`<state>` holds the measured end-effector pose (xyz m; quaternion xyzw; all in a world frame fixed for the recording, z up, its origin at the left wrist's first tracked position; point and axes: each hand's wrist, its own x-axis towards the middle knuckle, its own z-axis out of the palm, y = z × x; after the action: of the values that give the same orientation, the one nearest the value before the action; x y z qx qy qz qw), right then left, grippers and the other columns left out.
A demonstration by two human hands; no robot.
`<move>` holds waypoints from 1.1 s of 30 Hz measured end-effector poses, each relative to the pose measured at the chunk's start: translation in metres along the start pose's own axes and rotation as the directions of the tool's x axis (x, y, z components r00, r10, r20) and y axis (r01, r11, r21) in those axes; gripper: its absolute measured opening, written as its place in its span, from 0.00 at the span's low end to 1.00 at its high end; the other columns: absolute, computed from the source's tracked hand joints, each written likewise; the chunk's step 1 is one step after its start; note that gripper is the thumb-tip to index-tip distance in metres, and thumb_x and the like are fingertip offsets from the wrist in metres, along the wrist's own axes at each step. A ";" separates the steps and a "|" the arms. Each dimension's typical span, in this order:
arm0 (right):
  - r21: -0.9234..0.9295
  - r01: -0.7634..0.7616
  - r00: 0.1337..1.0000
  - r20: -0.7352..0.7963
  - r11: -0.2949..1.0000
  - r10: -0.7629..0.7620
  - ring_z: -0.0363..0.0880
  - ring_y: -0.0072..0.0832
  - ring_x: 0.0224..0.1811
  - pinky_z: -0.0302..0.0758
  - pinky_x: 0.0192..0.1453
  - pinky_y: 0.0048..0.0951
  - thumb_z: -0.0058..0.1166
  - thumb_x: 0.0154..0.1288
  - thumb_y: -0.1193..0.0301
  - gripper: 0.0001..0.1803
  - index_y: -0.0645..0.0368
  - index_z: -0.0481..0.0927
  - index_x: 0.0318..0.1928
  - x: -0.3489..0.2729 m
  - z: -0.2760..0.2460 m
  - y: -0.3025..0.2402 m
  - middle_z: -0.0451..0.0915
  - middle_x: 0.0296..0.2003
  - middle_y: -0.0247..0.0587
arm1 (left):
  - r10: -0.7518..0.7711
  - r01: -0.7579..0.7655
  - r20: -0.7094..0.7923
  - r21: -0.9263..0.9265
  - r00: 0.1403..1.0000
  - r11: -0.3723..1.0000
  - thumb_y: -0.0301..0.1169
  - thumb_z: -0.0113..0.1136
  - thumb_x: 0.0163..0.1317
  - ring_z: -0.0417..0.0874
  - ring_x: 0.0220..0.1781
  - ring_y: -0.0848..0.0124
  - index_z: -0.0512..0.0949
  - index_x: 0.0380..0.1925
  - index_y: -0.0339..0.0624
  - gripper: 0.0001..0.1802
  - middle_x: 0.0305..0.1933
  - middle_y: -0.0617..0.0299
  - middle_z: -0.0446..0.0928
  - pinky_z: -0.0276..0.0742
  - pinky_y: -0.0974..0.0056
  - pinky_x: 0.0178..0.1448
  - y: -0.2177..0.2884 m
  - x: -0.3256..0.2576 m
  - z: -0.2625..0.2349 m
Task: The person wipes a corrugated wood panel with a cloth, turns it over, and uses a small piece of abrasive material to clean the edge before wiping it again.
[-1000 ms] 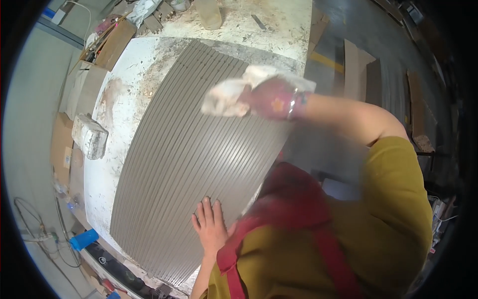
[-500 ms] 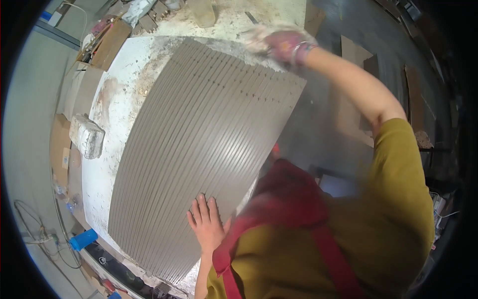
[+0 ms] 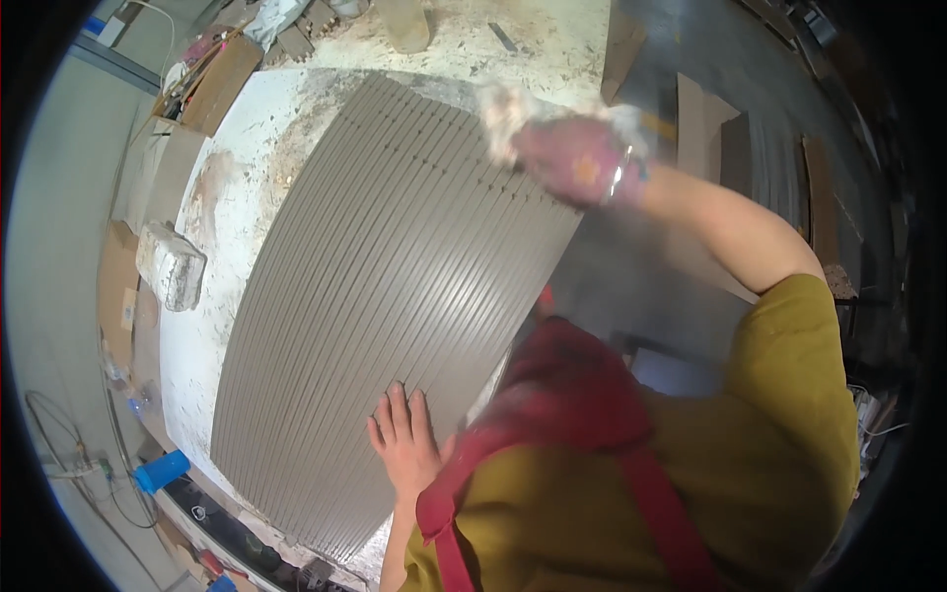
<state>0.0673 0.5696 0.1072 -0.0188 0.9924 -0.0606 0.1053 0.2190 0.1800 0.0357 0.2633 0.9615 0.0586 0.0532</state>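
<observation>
A large grey panel of many narrow parallel strips [image 3: 365, 296] lies slantwise across the white worktable. My bare left hand [image 3: 407, 444] rests flat on its near end, fingers spread. My right hand [image 3: 572, 158], in a pink glove with a flower pattern, is over the panel's far right corner. A crumpled whitish rag [image 3: 505, 118] is bunched in that hand, blurred by motion. Small dark marks run across the strips near the far end. Whether the rag touches the surface there cannot be made out.
A whitish block [image 3: 173, 268] sits at the table's left edge, and a blue cylinder [image 3: 163, 473] lies below it. A translucent cup [image 3: 406, 25] and a small flat tool [image 3: 502, 37] are at the back. Cardboard sheets [image 3: 698, 128] stand on the right.
My right hand with the rag has come nearer and slightly right, from beyond the far edge onto the panel's far right corner. My left hand has stayed in place.
</observation>
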 end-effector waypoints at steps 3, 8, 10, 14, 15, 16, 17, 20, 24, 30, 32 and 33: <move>0.142 0.035 0.998 0.055 0.989 -0.043 0.80 0.37 0.40 0.76 0.45 0.35 0.51 0.59 0.66 0.20 0.51 0.74 0.54 -0.008 0.021 -0.003 0.80 0.35 0.49 | 0.018 -0.018 -0.001 -0.008 1.000 1.000 0.45 0.69 0.45 0.57 0.70 0.46 0.65 0.62 0.42 0.44 0.70 0.48 0.58 0.47 0.39 0.69 -0.003 0.004 -0.001; 0.065 -0.201 0.968 -0.140 0.977 0.209 0.82 0.35 0.38 0.76 0.44 0.33 0.45 0.67 0.58 0.16 0.56 0.79 0.43 0.011 0.006 0.135 0.82 0.34 0.46 | 0.047 -0.047 -0.002 0.018 0.999 0.999 0.45 0.68 0.45 0.56 0.71 0.46 0.64 0.63 0.42 0.44 0.70 0.48 0.57 0.47 0.39 0.70 -0.005 0.007 0.004; 0.118 -0.113 0.921 -0.361 0.987 0.148 0.81 0.39 0.39 0.76 0.44 0.36 0.45 0.66 0.60 0.16 0.57 0.78 0.45 0.007 -0.006 0.104 0.82 0.35 0.46 | 0.012 -0.011 -0.033 0.017 0.999 1.000 0.46 0.68 0.44 0.54 0.71 0.47 0.64 0.63 0.42 0.45 0.71 0.47 0.56 0.46 0.39 0.70 -0.002 0.004 0.009; 0.022 0.243 0.800 -0.570 0.970 -0.187 0.81 0.42 0.37 0.77 0.42 0.39 0.45 0.65 0.61 0.17 0.55 0.76 0.48 -0.014 0.091 0.053 0.80 0.32 0.48 | 0.050 -0.050 -0.011 0.019 0.999 0.999 0.45 0.68 0.43 0.54 0.72 0.47 0.64 0.63 0.42 0.46 0.71 0.47 0.56 0.45 0.39 0.70 -0.009 0.005 0.009; 0.064 0.178 0.838 -0.532 0.982 -0.117 0.81 0.42 0.36 0.77 0.41 0.39 0.44 0.65 0.61 0.16 0.55 0.77 0.47 -0.018 0.103 0.045 0.80 0.32 0.49 | 0.058 -0.058 -0.012 0.020 0.998 0.998 0.45 0.68 0.43 0.54 0.72 0.47 0.64 0.63 0.42 0.46 0.71 0.47 0.56 0.45 0.39 0.70 -0.010 0.005 0.009; 0.070 0.167 0.884 -0.451 0.983 -0.118 0.81 0.42 0.37 0.77 0.41 0.39 0.45 0.65 0.60 0.16 0.55 0.77 0.47 -0.010 0.095 0.064 0.81 0.32 0.49 | 0.051 -0.050 -0.017 0.017 0.999 0.999 0.45 0.68 0.43 0.54 0.72 0.47 0.64 0.63 0.42 0.46 0.71 0.47 0.56 0.45 0.39 0.70 -0.008 0.002 0.009; 0.074 0.151 0.923 -0.367 0.986 -0.114 0.81 0.42 0.37 0.78 0.41 0.38 0.45 0.65 0.60 0.17 0.55 0.78 0.47 -0.002 0.086 0.084 0.81 0.33 0.50 | 0.033 -0.033 -0.011 0.004 0.999 0.999 0.45 0.68 0.43 0.54 0.72 0.47 0.64 0.63 0.42 0.45 0.71 0.47 0.56 0.45 0.39 0.70 -0.005 0.001 0.007; 0.006 -0.080 0.977 -0.196 0.997 0.079 0.81 0.42 0.40 0.78 0.42 0.38 0.49 0.62 0.60 0.16 0.53 0.79 0.47 -0.023 0.020 0.142 0.81 0.39 0.48 | 0.043 -0.043 0.006 -0.009 0.999 0.999 0.45 0.69 0.43 0.54 0.72 0.47 0.65 0.62 0.41 0.45 0.71 0.47 0.56 0.45 0.40 0.70 -0.009 0.005 -0.001; -0.031 0.072 0.977 -0.201 0.997 -0.077 0.80 0.41 0.37 0.76 0.40 0.37 0.48 0.60 0.63 0.14 0.52 0.79 0.45 -0.045 0.042 0.051 0.81 0.35 0.44 | 0.027 -0.028 -0.015 -0.008 1.000 1.000 0.44 0.69 0.42 0.54 0.72 0.47 0.64 0.62 0.41 0.46 0.71 0.47 0.56 0.45 0.40 0.70 -0.004 0.000 0.006; 0.084 -0.083 0.977 -0.190 0.993 0.098 0.79 0.47 0.27 0.73 0.28 0.43 0.46 0.59 0.70 0.10 0.55 0.76 0.40 -0.056 0.039 0.079 0.78 0.24 0.50 | 0.033 -0.033 -0.025 -0.023 0.999 0.999 0.43 0.70 0.42 0.54 0.72 0.47 0.64 0.63 0.41 0.46 0.71 0.47 0.56 0.45 0.41 0.71 -0.003 0.004 0.005; -0.013 -0.036 0.993 -0.113 0.999 0.034 0.80 0.47 0.27 0.75 0.30 0.45 0.44 0.59 0.71 0.09 0.56 0.76 0.39 -0.058 0.043 0.060 0.78 0.24 0.50 | 0.058 -0.060 -0.051 -0.030 0.997 0.998 0.43 0.70 0.42 0.54 0.72 0.47 0.64 0.63 0.41 0.46 0.71 0.47 0.56 0.45 0.41 0.71 -0.004 0.007 0.004; -0.030 0.049 0.992 -0.118 0.998 -0.052 0.80 0.47 0.27 0.75 0.30 0.45 0.43 0.60 0.71 0.10 0.56 0.76 0.39 -0.063 0.042 0.044 0.78 0.24 0.49 | 0.061 -0.063 -0.054 -0.030 0.997 0.998 0.43 0.70 0.42 0.54 0.71 0.47 0.64 0.63 0.41 0.46 0.71 0.47 0.56 0.45 0.41 0.71 -0.005 0.004 0.004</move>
<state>0.1364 0.6115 0.0735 -0.0417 0.9969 -0.0509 0.0442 0.2138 0.1784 0.0307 0.2903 0.9529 0.0826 0.0299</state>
